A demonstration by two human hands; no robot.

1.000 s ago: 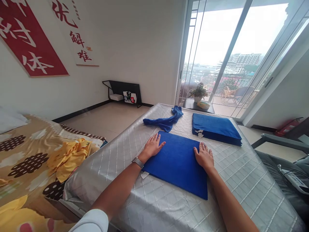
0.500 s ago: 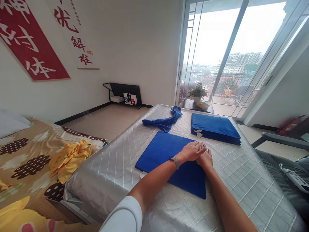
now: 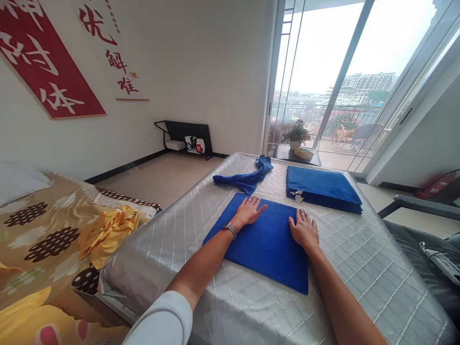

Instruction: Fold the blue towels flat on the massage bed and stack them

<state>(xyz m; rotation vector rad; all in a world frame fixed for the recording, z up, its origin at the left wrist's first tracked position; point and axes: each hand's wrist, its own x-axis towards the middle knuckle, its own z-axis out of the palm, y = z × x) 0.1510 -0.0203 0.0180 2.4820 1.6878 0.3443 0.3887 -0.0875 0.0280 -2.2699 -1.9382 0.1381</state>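
A folded blue towel (image 3: 269, 249) lies flat on a silver quilted mattress (image 3: 362, 268) in front of me. My left hand (image 3: 248, 211) rests on its upper left part, fingers stretched out and thumb apart. On the towel's right edge lies my right hand (image 3: 304, 228), palm down with the fingers spread. Neither hand grips anything. Beyond my right hand sits a neat stack of folded blue towels (image 3: 321, 184) with white tags at its near left corner. A crumpled blue towel (image 3: 247, 179) lies farther back on the left.
To the left is a bed with a patterned brown blanket (image 3: 61, 211) and a bunched yellow cloth (image 3: 111, 235). A grey armchair (image 3: 424, 206) holding a white power strip (image 3: 443, 263) stands right. Behind the mattress are a small table (image 3: 287, 154) with a potted plant (image 3: 296, 134) and a glass door.
My left hand has moved left across the towel, away from my right hand, where the two had been together. My right hand stays near the right edge, now fully visible.
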